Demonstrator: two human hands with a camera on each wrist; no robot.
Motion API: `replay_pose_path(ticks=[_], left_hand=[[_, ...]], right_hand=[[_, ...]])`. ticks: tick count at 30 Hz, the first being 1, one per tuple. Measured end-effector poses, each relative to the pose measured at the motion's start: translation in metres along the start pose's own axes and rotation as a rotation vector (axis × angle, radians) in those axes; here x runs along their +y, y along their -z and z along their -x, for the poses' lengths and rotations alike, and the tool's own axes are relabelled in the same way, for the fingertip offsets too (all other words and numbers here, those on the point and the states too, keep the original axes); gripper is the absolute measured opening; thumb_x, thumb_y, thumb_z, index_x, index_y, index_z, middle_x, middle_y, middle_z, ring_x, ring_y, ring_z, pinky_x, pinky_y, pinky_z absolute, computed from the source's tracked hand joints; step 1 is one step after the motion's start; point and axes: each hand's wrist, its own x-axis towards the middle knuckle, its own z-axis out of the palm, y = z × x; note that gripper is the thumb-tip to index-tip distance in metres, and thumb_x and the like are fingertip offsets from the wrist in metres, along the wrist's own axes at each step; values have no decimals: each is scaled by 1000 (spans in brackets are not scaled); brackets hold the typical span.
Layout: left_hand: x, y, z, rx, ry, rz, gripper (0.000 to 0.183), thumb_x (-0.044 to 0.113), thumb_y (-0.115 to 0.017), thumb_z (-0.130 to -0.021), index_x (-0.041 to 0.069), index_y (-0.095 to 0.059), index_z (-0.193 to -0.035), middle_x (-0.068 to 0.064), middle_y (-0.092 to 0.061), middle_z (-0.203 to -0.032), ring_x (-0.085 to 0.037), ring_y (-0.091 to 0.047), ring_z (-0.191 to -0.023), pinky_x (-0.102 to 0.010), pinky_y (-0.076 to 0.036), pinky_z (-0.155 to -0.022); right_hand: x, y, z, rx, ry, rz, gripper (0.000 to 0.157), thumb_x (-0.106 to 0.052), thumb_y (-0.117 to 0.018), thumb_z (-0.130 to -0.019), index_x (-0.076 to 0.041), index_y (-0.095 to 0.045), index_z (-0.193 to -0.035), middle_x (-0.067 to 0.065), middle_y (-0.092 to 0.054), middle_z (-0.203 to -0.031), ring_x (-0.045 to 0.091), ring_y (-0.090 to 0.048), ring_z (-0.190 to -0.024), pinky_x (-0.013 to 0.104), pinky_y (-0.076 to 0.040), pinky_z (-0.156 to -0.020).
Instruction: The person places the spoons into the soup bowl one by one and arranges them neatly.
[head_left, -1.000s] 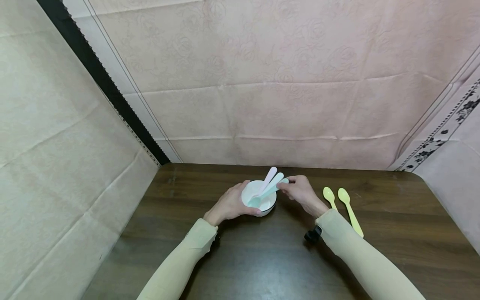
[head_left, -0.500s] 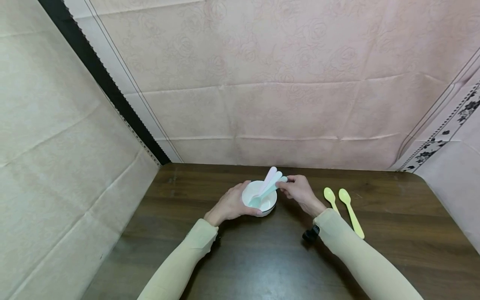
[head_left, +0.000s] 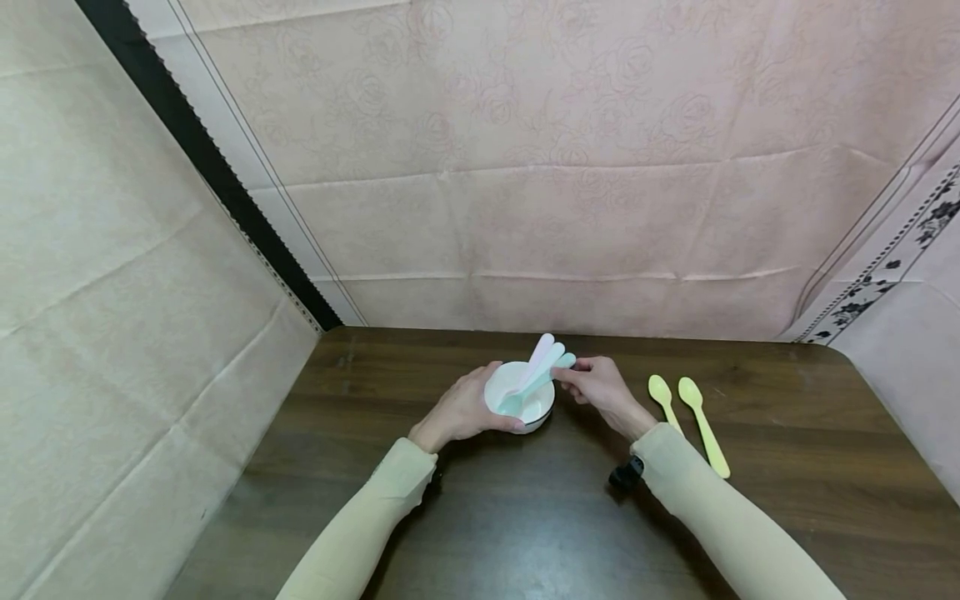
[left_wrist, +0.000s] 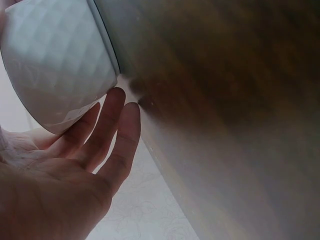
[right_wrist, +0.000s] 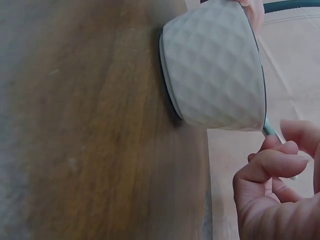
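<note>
My left hand [head_left: 470, 405] holds a white bowl [head_left: 497, 386] by its side, the thumb along the near rim and fingers around the far side. The bowl [right_wrist: 215, 70] shows a quilted diamond pattern and a dark rim line in the right wrist view. Inside lean a pale lilac spoon [head_left: 543, 345], a pale blue spoon [head_left: 553, 353] and a mint green spoon [head_left: 512, 405], handles fanned past the rim toward the back right. My right hand [head_left: 598, 388] pinches the mint spoon's handle near its end; the grip is partly hidden by my fingers in the right wrist view.
Two yellow spoons [head_left: 694, 398] lie to the right of my right hand, one partly under the right forearm. The brown wooden table [head_left: 510, 517] meets a pale cloth backdrop [head_left: 570, 250] behind the bowl.
The mint spoon's handle has swung slightly closer to the blue one. My right hand has shifted a little lower along it. My left hand and the bowl have hardly moved.
</note>
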Motion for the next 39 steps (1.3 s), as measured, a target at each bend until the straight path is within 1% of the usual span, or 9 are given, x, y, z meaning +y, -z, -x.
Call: replay_pose_path(ticks=[2, 6, 12, 16, 21, 25, 32, 35, 39], left_hand=[[-1, 0, -1, 1, 2, -2, 107, 60, -97, -74, 21, -47, -160, -5, -66, -141, -25, -62, -121, -49, -53, -105], [-3, -2, -3, 2, 4, -8, 107, 61, -97, -74, 23, -46, -160, -4, -65, -140, -23, -62, -121, -48, -53, -105], [-4, -3, -3, 2, 0, -5, 108, 62, -96, -74, 23, -45, -161, -3, -65, -140, -23, -61, -122, -48, -53, -105], [-5, -4, -3, 6, -1, -3, 107, 61, -97, -74, 24, -46, -160, -2, -66, -140, -22, -62, -122, -47, -53, -105], [-4, -3, -4, 5, -7, -7, 106, 61, -97, -74, 24, -47, -159, -2, -66, -139, -22, -62, -122, -47, -53, -105], [-3, -2, -3, 9, -5, -4, 106, 60, -97, -74, 22, -47, -159, -3, -66, -141, -23, -62, -123, -48, -53, -106], [-2, -2, -2, 13, 7, 3, 108, 60, -98, -73, 21, -47, -159, -4, -65, -141, -24, -62, -124, -49, -53, -106], [-2, -2, -1, 13, 12, 5, 108, 59, -98, -72, 22, -47, -160, -4, -65, -142, -24, -62, -124, -50, -53, -106], [-1, -2, -1, 11, 13, 3, 109, 59, -98, -72, 22, -47, -160, -5, -65, -143, -25, -61, -125, -50, -52, -107]], right_hand=[[2, 1, 1, -2, -2, 4, 30, -27, -79, -102, 1, -72, -99, -4, -64, -75, 9, -54, -68, 21, -47, -61], [0, 4, 5, 2, -3, 19, 36, -30, -80, -101, 5, -73, -107, -3, -64, -76, 10, -55, -69, 21, -48, -62], [-4, 9, 12, 4, -12, 58, 35, -31, -81, -100, 1, -75, -113, -3, -66, -78, 9, -57, -68, 21, -49, -63], [-7, 13, 18, -14, -21, 124, 44, -37, -82, -98, 1, -75, -118, -2, -67, -81, 8, -56, -66, 22, -50, -63], [-10, 18, 28, -26, -41, 222, 52, -43, -83, -97, 0, -74, -123, 4, -71, -87, 11, -58, -68, 25, -52, -66], [-12, 20, 36, -12, -15, 247, 49, -40, -83, -97, 0, -75, -123, 9, -74, -90, 12, -60, -70, 26, -54, -67], [-12, 28, 49, 28, 45, 314, 38, -35, -81, -99, -2, -78, -118, 9, -74, -83, 15, -62, -71, 28, -52, -67], [-11, 33, 56, 46, 78, 356, 38, -35, -81, -99, -2, -79, -117, 12, -76, -86, 16, -65, -73, 29, -53, -66], [-9, 40, 64, 61, 110, 407, 35, -33, -81, -99, -2, -80, -117, 14, -79, -91, 22, -71, -79, 30, -54, -66]])
